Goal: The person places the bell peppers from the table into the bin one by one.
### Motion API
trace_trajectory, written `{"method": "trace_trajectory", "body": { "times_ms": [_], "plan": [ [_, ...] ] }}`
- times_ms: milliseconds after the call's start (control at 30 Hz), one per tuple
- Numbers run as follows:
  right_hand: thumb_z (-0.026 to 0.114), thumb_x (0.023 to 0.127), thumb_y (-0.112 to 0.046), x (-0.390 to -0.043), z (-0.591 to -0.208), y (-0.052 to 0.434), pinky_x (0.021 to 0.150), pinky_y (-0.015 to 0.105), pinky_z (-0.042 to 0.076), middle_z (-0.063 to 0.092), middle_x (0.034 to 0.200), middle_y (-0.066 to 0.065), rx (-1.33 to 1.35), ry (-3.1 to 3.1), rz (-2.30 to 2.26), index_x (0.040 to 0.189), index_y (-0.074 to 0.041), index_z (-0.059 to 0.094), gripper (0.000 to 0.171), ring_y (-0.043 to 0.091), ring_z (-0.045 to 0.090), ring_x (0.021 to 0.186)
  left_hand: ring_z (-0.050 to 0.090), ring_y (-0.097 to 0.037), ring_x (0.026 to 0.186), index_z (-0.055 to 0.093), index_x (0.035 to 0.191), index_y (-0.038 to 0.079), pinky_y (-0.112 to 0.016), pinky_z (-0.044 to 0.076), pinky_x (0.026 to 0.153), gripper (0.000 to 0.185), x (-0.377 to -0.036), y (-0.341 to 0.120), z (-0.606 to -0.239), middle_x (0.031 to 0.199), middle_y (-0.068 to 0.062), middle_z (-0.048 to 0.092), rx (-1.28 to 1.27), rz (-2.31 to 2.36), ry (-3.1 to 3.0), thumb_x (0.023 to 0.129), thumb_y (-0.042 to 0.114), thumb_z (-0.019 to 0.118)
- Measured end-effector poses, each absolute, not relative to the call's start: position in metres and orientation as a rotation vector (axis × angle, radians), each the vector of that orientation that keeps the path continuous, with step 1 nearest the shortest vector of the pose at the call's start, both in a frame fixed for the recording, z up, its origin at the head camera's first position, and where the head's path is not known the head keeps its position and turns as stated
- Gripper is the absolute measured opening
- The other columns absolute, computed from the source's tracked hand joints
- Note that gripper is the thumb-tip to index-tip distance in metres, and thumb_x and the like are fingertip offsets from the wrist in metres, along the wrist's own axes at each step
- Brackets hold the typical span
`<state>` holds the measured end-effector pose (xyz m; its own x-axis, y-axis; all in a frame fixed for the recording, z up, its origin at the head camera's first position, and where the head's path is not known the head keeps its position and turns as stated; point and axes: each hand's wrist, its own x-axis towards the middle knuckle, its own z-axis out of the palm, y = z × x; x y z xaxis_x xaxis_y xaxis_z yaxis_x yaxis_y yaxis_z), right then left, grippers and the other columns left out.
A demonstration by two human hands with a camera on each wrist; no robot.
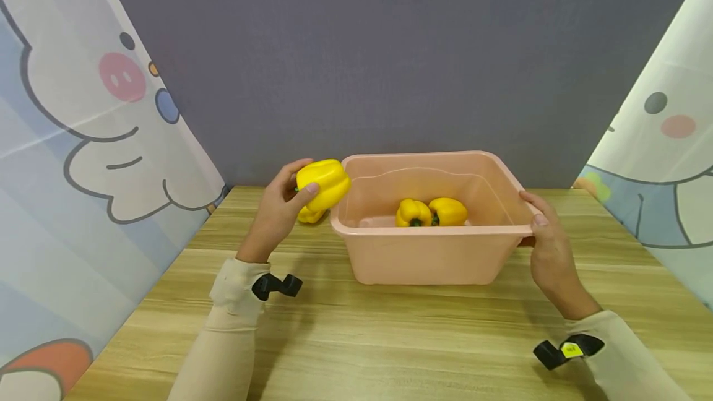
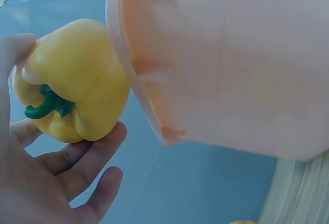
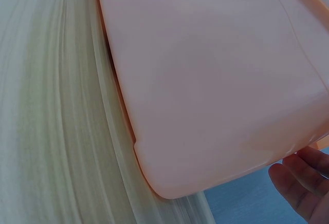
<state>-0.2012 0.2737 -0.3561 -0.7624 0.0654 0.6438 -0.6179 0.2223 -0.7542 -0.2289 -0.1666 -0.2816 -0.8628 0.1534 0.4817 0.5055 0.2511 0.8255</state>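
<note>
My left hand [image 1: 282, 206] holds a yellow bell pepper [image 1: 328, 183] between thumb and fingers, right at the left rim of a pink plastic tub [image 1: 426, 258]. In the left wrist view the pepper [image 2: 82, 80] shows its green stem toward the palm. Gripping the tub's right rim is my right hand [image 1: 548, 252], thumb on top and fingers underneath. Two more yellow peppers [image 1: 448, 211] lie inside the tub on its floor. Partly hidden behind the left hand's pepper, another yellow pepper [image 1: 311, 215] rests on the table.
The tub stands on a wood-grain table [image 1: 390, 339]. A dark grey panel [image 1: 401, 60] rises behind it. Cartoon-printed curtains [image 1: 78, 159] hang along the left and right sides. Each wrist carries a small black camera mount [image 1: 275, 286].
</note>
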Motion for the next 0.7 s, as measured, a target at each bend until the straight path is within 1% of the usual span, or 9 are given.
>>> {"method": "trace_trajectory", "body": {
  "times_ms": [267,433,633,700],
  "plan": [
    [0.03,0.109,-0.017,-0.201,-0.358,0.274,0.067,0.016,0.048,0.051,0.125,0.004,0.522,-1.925,1.613,0.149,-0.002,0.044,0.045,0.009,0.056,0.081,0.061,-0.03,0.092,0.046,0.147,0.013,-0.034,0.056,0.072,0.053,-0.223,-0.156,-0.278,0.127,-0.014,0.059,-0.675,-1.705,-2.206,0.099,0.03,0.063],
    [0.03,0.109,-0.017,-0.202,-0.358,0.274,0.067,0.016,0.048,0.051,0.125,0.005,0.53,-1.906,1.642,0.149,-0.002,0.045,0.045,0.009,0.056,0.08,0.061,-0.03,0.088,0.046,0.147,0.009,-0.03,0.055,0.067,0.056,-0.222,-0.15,-0.278,0.125,-0.015,0.06,-0.721,-1.703,-2.201,0.098,0.03,0.064],
    [0.032,0.109,-0.015,-0.203,-0.358,0.274,0.066,0.016,0.048,0.051,0.125,0.006,0.578,-1.86,1.688,0.148,0.0,0.045,0.044,0.008,0.056,0.08,0.058,-0.028,0.08,0.049,0.145,0.018,-0.028,0.047,0.058,0.052,-0.223,-0.143,-0.28,0.121,-0.012,0.062,-0.74,-1.703,-2.191,0.097,0.032,0.065],
    [0.032,0.109,-0.015,-0.203,-0.358,0.274,0.066,0.016,0.048,0.051,0.125,0.006,0.585,-1.859,1.685,0.148,0.0,0.045,0.044,0.008,0.056,0.08,0.057,-0.028,0.078,0.049,0.145,0.017,-0.028,0.046,0.057,0.054,-0.223,-0.142,-0.28,0.12,-0.012,0.062,-0.749,-1.705,-2.187,0.097,0.034,0.065]
  ]
}}
